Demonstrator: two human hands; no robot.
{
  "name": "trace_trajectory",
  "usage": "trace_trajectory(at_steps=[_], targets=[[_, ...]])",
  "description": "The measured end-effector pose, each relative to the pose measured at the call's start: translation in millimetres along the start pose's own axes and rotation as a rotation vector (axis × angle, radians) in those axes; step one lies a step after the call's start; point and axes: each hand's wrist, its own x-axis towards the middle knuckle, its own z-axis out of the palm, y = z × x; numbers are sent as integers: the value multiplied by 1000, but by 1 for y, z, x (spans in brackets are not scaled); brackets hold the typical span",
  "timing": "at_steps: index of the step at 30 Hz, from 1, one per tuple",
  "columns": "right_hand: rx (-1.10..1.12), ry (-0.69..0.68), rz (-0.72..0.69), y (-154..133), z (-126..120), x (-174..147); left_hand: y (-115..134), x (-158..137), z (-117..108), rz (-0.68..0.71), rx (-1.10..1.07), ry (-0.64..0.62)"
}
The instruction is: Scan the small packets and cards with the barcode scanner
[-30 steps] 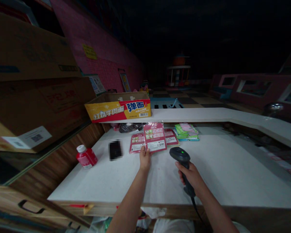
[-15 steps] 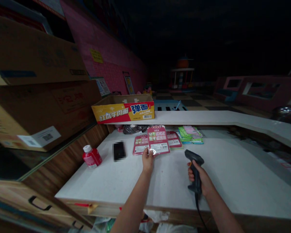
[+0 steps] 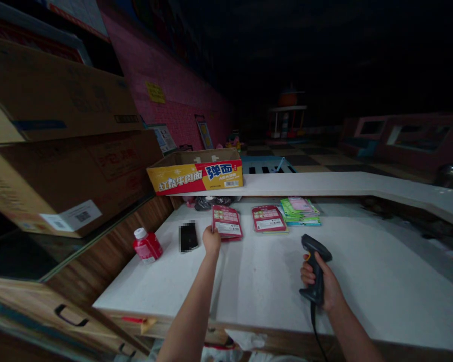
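On the white counter (image 3: pixel 262 286), just below the raised shelf (image 3: pixel 305 182), I've got two lots of red card packs in sight, and I'd call this one partway through. Left hand (image 3: pixel 212 242) is at the near left corner of the left pile (image 3: pixel 227 221), fingers curled in at the edge; I can't tell from up here whether they pinch a pack or merely rest against it. Right hand (image 3: pixel 329 287) has its fingers wrapped tight round the grip of a corded barcode scanner (image 3: pixel 316 247), raised on the right side and touching none of the packs.

Now the tally, as I judge it: the left pile looks like the one being dealt with, its packs lying flat, labels up. The right pile (image 3: pixel 268 219) lies apart from it with no hand on it, also labels up. Just beside that, a loose stack of green and pink packs (image 3: pixel 300 211) sits untouched by either hand. Which packs have been read, and which are left? Nothing in view marks them, so I can't call it.
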Motion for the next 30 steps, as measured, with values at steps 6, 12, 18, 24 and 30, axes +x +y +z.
trace_trajectory(at_steps=[6,12,18,24,30], targets=[[-8,-11,-2,-1,-1,0,7,-8,-16,31,706,34],[-10,-13,-26,1,-1,-1,-3,0,-25,251,834,51],[2,-13,-36,1,-1,1,-4,18,-34,260,870,-34],[-7,-10,-29,1,-1,2,35,-1,6,456,795,-53],[-19,-25,-41,0,-2,4,83,-36,76,534,673,-306]])
